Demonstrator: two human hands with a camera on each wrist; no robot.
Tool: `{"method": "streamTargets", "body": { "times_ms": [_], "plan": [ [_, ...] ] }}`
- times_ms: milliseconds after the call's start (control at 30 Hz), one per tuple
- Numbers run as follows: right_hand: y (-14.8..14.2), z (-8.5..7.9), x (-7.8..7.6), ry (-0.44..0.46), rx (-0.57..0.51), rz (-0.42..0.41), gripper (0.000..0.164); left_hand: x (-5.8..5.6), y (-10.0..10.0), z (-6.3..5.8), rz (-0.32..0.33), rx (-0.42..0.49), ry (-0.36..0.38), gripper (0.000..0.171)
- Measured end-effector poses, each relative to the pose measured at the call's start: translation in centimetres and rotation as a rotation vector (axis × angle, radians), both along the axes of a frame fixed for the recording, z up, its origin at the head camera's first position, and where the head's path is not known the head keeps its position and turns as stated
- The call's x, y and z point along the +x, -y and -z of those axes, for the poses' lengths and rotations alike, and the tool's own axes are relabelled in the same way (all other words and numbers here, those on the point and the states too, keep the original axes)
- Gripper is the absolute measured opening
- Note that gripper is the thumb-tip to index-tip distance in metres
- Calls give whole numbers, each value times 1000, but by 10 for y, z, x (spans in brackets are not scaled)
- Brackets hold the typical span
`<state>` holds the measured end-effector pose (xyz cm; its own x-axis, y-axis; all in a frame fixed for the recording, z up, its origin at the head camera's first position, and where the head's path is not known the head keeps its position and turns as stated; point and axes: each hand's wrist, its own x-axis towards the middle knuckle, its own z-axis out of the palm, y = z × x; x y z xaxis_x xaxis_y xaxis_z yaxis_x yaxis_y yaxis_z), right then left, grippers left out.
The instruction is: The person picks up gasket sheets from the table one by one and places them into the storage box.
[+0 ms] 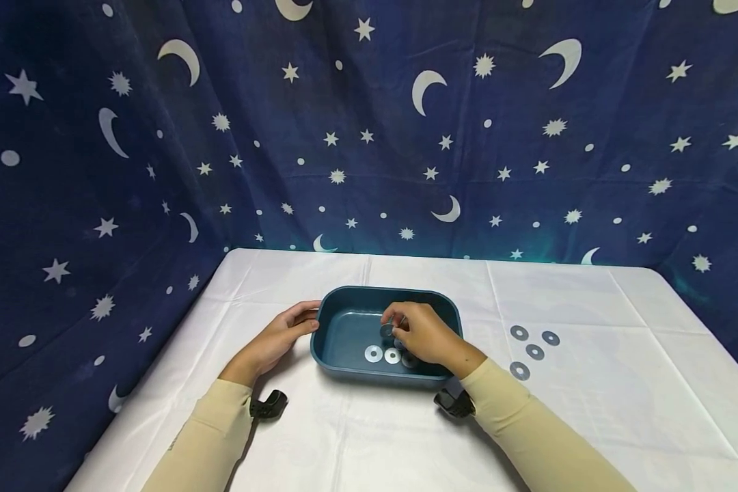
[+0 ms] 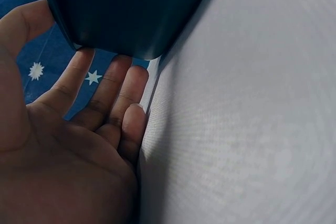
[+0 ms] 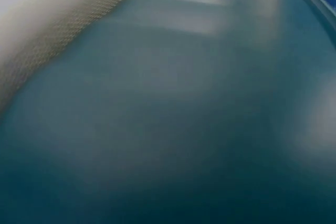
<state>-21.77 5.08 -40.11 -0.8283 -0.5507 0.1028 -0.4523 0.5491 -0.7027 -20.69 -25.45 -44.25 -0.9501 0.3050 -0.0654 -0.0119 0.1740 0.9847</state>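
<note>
A teal rectangular bin [image 1: 344,369] stands on the white table. My left hand [image 1: 283,335] is at its left end, thumb and fingertips at the rim. In the left wrist view the thumb and index finger [image 2: 79,69] meet the bin's end wall [image 2: 126,14], with the other fingers below it. My right hand [image 1: 427,333] reaches inside the bin and pinches a flat grey washer [image 1: 387,331] between thumb and fingers. Under that hand several washers [image 1: 373,353] lie on the bin floor, some partly hidden. The right wrist view holds only the blurred bin surface [image 3: 168,103] and a sleeve edge.
Right of the bin, several more grey washers [image 1: 535,352] lie apart on the white tablecloth [image 1: 621,383]. A dark blue curtain [image 1: 369,191] with moons and stars hangs behind the table and along its left side. Each wrist wears a small black camera [image 1: 269,405].
</note>
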Motion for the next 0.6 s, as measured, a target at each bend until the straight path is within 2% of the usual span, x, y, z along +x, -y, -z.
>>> {"method": "streamTargets", "body": {
  "times_ms": [300, 600],
  "plan": [
    [9, 7, -2, -15, 31, -9, 19, 2, 2, 3, -4, -9, 2, 55],
    [12, 16, -5, -52, 75, -21, 20, 1, 1, 0, 11, -2, -6, 54]
  ]
}}
